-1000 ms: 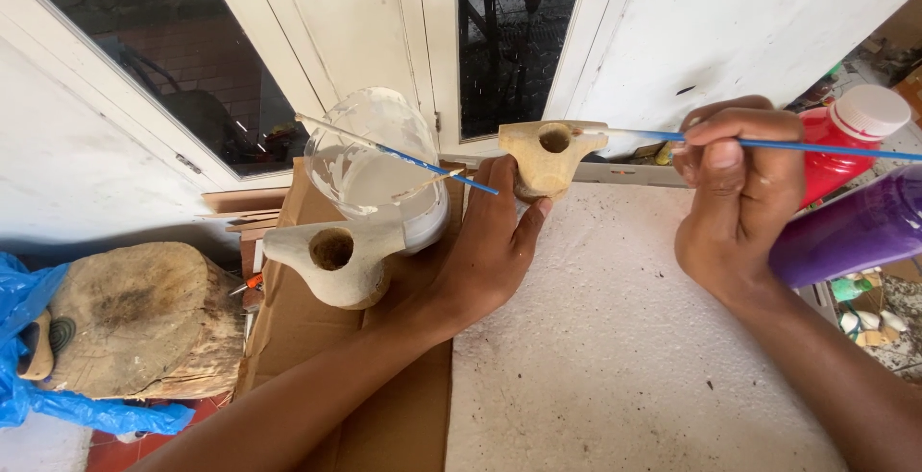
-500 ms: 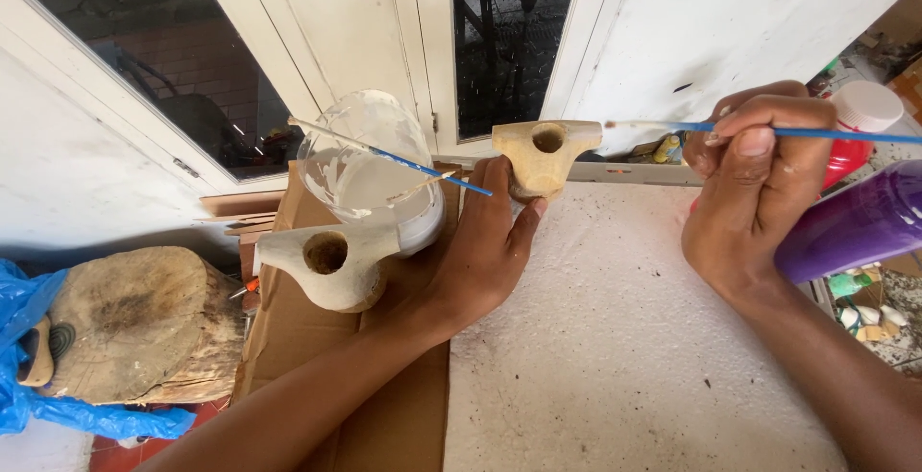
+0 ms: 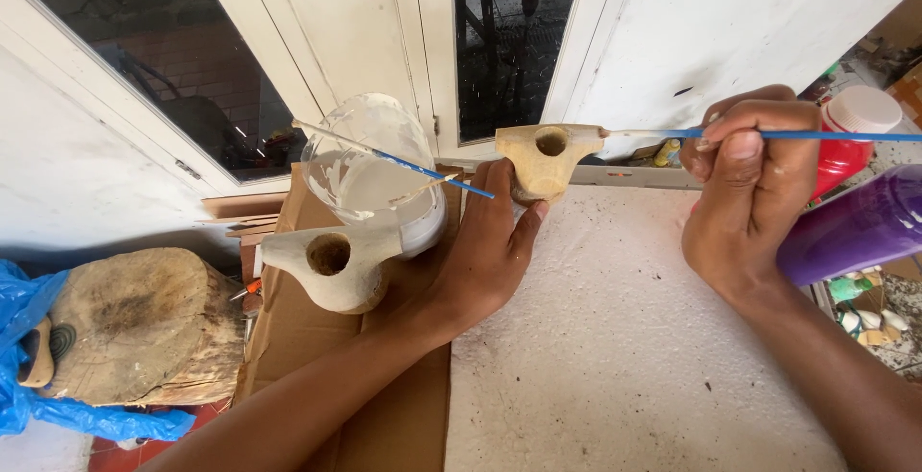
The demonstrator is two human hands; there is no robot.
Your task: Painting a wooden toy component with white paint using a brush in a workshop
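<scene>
My left hand (image 3: 490,251) grips a small tan clay piece (image 3: 547,157) with a round hole, held up at the far edge of the white speckled board (image 3: 615,338). My right hand (image 3: 749,184) pinches a thin blue-handled brush (image 3: 826,135) held level, its tip touching the right end of the clay piece. A second clay piece (image 3: 331,263), whitish and also with a hole, rests on brown cardboard (image 3: 384,414) left of my left wrist. Behind it stands a clear cut container (image 3: 370,184) of white paint with two more brushes lying across it.
A red bottle with a white cap (image 3: 850,145) and a purple bottle (image 3: 855,227) lie at the right edge. A wooden stump (image 3: 134,328) on blue plastic (image 3: 19,338) sits at the left. White door frames with dark glass (image 3: 509,40) close off the far side.
My right hand has shifted slightly left and up with the brush, bringing the tip against the clay piece. My left hand keeps holding the piece in about the same spot.
</scene>
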